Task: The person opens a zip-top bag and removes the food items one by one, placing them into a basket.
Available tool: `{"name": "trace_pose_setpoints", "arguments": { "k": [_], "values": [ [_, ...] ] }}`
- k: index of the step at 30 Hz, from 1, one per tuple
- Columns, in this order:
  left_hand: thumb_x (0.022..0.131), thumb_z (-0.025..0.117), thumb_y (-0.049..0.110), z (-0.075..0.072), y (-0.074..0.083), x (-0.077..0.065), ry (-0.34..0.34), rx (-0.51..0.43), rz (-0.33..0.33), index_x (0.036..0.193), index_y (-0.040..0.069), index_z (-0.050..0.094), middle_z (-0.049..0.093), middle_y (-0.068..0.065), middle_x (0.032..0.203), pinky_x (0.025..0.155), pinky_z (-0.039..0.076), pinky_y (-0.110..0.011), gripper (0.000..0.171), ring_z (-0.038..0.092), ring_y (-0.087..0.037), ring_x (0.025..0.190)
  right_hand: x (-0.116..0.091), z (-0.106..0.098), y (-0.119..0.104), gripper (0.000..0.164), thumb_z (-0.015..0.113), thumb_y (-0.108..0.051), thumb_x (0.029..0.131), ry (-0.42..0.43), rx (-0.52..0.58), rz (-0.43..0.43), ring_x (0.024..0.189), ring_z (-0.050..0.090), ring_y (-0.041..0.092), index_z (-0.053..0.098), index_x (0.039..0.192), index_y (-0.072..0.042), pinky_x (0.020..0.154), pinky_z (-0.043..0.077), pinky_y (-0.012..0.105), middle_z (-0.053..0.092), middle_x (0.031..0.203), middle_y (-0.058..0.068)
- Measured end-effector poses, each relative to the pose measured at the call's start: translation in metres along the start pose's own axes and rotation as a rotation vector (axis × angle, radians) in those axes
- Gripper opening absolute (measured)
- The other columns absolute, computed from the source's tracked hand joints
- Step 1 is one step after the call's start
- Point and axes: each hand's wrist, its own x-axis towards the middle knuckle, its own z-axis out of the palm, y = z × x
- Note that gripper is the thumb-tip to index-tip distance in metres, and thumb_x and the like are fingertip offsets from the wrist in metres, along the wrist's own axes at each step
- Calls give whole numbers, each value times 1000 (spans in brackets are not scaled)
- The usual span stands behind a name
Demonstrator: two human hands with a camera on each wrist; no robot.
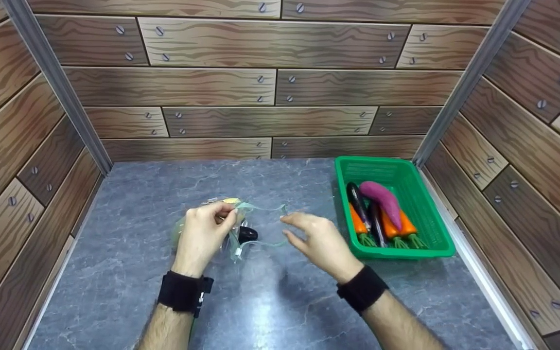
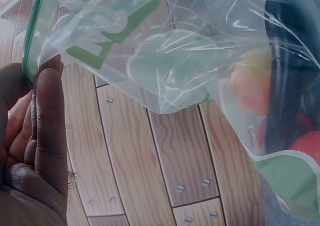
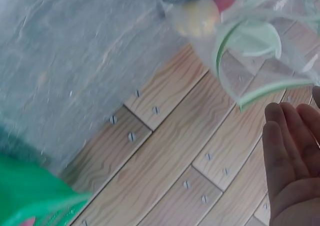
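A clear zip bag with green printing lies on the grey tabletop, its mouth edged with a green strip. My left hand pinches that strip between thumb and fingers. Inside the bag are a long dark eggplant, a yellow-red round fruit and red round pieces. The eggplant's black end shows beside my left hand in the head view. My right hand is at the right side of the spread mouth, fingers extended and gripping nothing; whether a fingertip touches the strip cannot be told.
A green basket stands at the right, holding dark eggplants, a purple sweet potato and orange carrots with green tops. Wood-patterned walls close in the back and both sides of the table.
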Motion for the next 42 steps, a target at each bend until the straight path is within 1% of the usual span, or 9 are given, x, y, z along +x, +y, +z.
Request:
{"name": "trace_pose_setpoints", "arguments": {
  "k": [7,13,18,25,27,31,34,37,42],
  "values": [
    [104,88,12,1,-2,-6,-1,3,-10,106,8,91,90,-6,93,74,71,-35,6,83,-16,79,11,27,-7,29,88,-11,106,-75,22,0,120,88,30,86,135,-8,104,72,42,89,130,12],
    [105,87,12,2,-5,-9,-21,-9,-20,108,8,91,90,-5,93,73,70,-31,7,83,-15,79,20,45,-9,29,85,-14,108,-169,24,34,124,87,32,86,137,-8,107,71,46,89,133,13],
    [105,86,12,2,-8,-12,-29,-12,-35,106,7,91,90,-7,93,70,68,-28,7,81,-15,77,26,59,-10,30,84,-14,109,-211,5,42,124,87,32,85,138,-6,108,71,46,88,133,14],
    [106,84,10,2,-12,-15,-29,-9,-53,108,7,91,90,-8,96,71,69,-28,8,82,-16,78,37,78,-9,32,86,-17,108,-279,-66,63,117,88,31,85,138,-6,102,73,44,90,129,13],
    [106,84,10,2,-13,-16,-30,-8,-57,108,7,90,90,-8,96,71,69,-28,8,82,-15,78,41,82,-8,28,87,-17,107,-298,-68,65,113,89,32,86,134,-8,99,74,45,90,126,14],
    [105,85,10,2,-13,-16,-30,-1,-56,107,6,90,90,-9,95,71,70,-29,7,82,-16,78,47,89,-5,21,89,-17,105,-313,-70,50,105,89,33,85,124,-8,93,74,47,90,118,16],
    [105,85,10,3,-14,-16,-28,3,-53,107,6,91,90,-9,95,70,70,-30,7,82,-16,77,50,94,-3,24,91,-16,103,-307,-75,40,105,89,34,85,124,-6,95,74,48,90,116,17],
    [105,85,9,3,-15,-17,-25,7,-52,107,6,91,90,-9,95,70,70,-31,7,82,-17,78,52,99,-1,25,92,-15,101,-300,-80,45,106,89,34,85,124,-5,96,73,49,90,115,16],
    [105,84,10,4,-16,-17,-27,2,-50,108,5,91,91,-9,96,71,70,-33,9,83,-18,79,55,105,-1,20,92,-14,100,-328,-71,77,103,87,34,81,116,-7,92,71,53,89,109,16]
  ]
}}
